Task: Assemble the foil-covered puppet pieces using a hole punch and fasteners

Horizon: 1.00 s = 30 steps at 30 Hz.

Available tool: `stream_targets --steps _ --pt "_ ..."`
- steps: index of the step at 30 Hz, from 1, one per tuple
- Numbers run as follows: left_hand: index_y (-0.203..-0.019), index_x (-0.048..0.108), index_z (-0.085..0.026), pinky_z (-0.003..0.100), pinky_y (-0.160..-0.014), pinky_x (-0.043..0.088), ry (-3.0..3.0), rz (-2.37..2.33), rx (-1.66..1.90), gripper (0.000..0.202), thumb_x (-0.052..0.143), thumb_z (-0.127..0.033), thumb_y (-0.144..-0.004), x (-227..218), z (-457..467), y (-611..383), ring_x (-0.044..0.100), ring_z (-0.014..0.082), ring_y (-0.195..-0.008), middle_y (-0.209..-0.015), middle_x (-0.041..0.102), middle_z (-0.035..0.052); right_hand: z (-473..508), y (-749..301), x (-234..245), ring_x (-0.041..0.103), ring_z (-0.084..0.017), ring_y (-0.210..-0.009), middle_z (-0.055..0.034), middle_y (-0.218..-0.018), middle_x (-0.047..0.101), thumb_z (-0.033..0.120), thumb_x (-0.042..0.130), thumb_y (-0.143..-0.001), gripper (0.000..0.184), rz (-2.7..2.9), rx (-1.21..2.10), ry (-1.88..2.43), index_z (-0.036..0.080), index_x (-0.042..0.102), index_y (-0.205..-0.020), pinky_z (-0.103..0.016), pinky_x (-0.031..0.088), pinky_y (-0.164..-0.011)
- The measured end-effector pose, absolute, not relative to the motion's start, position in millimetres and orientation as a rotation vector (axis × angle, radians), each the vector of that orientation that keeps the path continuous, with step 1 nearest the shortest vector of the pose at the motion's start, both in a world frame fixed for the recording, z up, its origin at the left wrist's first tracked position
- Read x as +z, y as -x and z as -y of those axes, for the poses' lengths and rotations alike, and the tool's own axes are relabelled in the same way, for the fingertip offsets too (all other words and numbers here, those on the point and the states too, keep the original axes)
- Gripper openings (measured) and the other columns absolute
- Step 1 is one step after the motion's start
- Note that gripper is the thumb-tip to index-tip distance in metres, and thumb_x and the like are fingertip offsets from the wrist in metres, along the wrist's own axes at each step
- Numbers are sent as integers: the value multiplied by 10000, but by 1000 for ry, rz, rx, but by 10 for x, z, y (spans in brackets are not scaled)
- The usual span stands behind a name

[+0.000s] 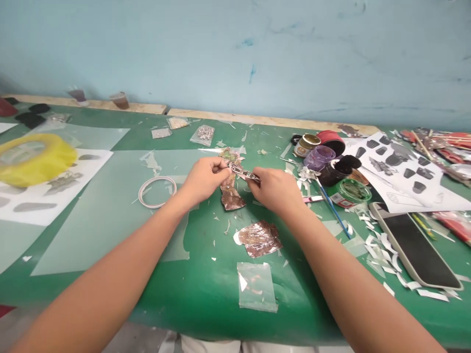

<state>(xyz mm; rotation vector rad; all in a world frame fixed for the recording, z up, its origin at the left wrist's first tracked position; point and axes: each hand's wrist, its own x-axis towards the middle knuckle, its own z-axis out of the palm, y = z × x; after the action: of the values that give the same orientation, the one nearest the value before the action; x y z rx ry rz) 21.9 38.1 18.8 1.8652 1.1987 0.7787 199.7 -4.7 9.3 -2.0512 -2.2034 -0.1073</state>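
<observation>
My right hand [272,189] is closed around a small pair of metal pliers [243,173], whose jaws point left. At the jaw tips, my left hand [208,179] pinches with thumb and fingers; what lies between them is too small to make out. Directly beneath the fingertips is a brown, mottled cut-out piece [232,198] with a greenish upper end, partly hidden by the hands and pliers. Nearer to me lies a shiny brown sheet piece [260,239]. Below that is a small clear zip bag [256,289] with thin coppery bits inside.
Paint jars [349,192], a blue brush [333,208], paper scraps and a phone [419,250] crowd the right side. Printed sheets [397,171] lie behind. To the left are a thin tape roll [157,178] and yellow tape [62,159]. Bead bags [203,135] sit further back.
</observation>
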Motion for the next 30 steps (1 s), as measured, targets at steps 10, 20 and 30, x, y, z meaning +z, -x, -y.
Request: stream_targets --steps 10,20,30 --pt "-545 471 -187 240 -480 303 -1829 -1400 792 211 554 -244 -730 216 -335 -257 399 83 -427 -466 520 -40 83 -1935 95 571 -182 -642 -62 -760 680 319 418 -888 256 2188 -199 1974 191 624 -806 -298 157 -527" --pt "-684 681 -199 247 -595 393 -2011 -904 287 184 617 -355 -756 506 -281 -86 577 130 -661 -751 690 11 -79 -2459 103 475 -184 -610 -31 -693 590 348 486 -861 143 1546 -10 1952 218 546 -860 -284 268 -580" --pt "-831 698 -230 248 -554 356 -2164 -1018 59 272 565 -465 -802 506 -278 -71 524 125 -602 -761 664 12 -125 -2573 26 495 -183 -635 -12 -684 576 296 510 -822 80 1473 82 1722 222 525 -794 -306 357 -630"
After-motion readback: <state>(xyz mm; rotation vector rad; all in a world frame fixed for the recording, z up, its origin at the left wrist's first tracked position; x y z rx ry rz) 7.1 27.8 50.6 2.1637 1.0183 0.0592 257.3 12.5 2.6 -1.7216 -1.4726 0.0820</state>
